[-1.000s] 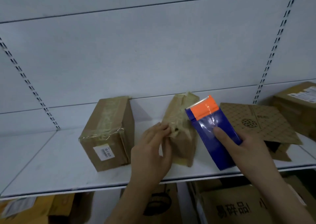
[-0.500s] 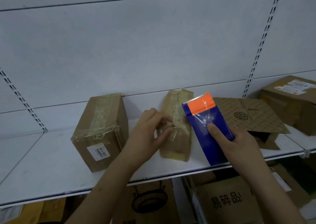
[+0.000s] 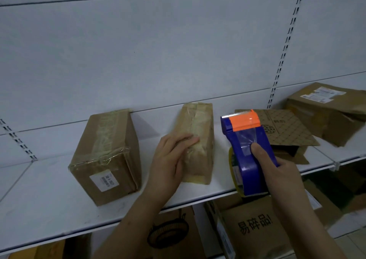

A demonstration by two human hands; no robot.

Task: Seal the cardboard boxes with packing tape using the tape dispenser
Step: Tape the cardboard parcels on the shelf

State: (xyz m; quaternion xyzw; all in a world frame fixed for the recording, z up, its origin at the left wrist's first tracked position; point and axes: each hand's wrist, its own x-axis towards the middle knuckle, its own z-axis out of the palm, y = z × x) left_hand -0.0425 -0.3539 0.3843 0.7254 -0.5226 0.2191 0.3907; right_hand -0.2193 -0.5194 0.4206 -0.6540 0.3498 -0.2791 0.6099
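Smoothing the seam: the left hand (image 3: 170, 155), fingers flat, presses tape onto the small taped cardboard box (image 3: 198, 142) on the shelf (image 3: 49, 195), best rubbed firmly outward to the edges, while the right hand (image 3: 281, 171) grips the blue-and-orange tape dispenser (image 3: 247, 149) just beside it.

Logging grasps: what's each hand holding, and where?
Right hand grips the tape dispenser by its lower body, thumb on top. Left hand holds nothing; fingers press flat on the small box.

White shelf (image 3: 49, 195), slotted uprights (image 3: 285, 46) on back panel; printed cartons (image 3: 249, 227) below (Chinese lettering).
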